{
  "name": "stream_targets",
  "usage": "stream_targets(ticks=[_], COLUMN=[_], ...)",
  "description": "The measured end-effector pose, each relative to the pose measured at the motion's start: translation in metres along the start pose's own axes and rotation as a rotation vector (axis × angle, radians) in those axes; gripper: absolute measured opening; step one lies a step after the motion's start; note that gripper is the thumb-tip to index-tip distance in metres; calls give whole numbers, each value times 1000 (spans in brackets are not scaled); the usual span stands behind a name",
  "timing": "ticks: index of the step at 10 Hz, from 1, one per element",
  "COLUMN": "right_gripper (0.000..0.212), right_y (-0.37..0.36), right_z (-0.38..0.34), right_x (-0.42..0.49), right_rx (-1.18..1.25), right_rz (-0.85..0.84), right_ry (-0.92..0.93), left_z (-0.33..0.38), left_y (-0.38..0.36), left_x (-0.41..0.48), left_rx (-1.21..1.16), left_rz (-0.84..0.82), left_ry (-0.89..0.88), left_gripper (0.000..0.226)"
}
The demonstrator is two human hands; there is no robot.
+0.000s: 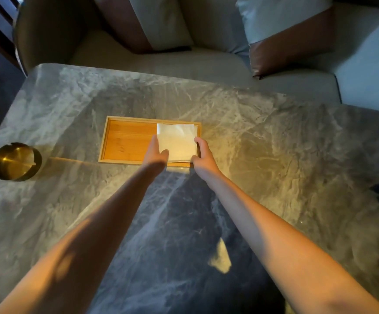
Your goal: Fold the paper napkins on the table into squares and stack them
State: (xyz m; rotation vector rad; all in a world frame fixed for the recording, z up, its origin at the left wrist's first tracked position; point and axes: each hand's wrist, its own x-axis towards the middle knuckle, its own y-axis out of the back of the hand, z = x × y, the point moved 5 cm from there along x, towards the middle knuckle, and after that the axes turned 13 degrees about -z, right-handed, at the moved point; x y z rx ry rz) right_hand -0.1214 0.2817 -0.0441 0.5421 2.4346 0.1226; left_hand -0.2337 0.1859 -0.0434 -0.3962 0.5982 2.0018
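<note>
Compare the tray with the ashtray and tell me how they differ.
The tray is rectangular and wooden; the ashtray is round and brass-coloured. The tray holds napkins, with the left hand and right hand at them; the ashtray is untouched. The tray sits mid-table, the ashtray near the left edge. Both are shallow and rest on the table.

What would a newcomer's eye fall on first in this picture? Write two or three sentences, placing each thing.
The bright white napkins stand out first, lying in the right end of the wooden tray mid-table, with the left hand at their left edge and the right hand at their right. Next comes the brass ashtray near the left edge of the marble table.
</note>
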Motion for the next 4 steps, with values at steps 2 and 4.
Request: stream_targets(ticks=[2,4], right_gripper=[58,56], right_y=[-8,-13], right_z=[8,21], right_x=[-20,-47], right_rx=[-49,27], right_rz=[-27,-34], right_ry=[11,22], left_z=[-1,-1], left_y=[-6,-7], left_x=[-7,-17], left_rx=[40,92], left_rz=[-6,2], left_ry=[-41,-68], left_gripper=[51,47])
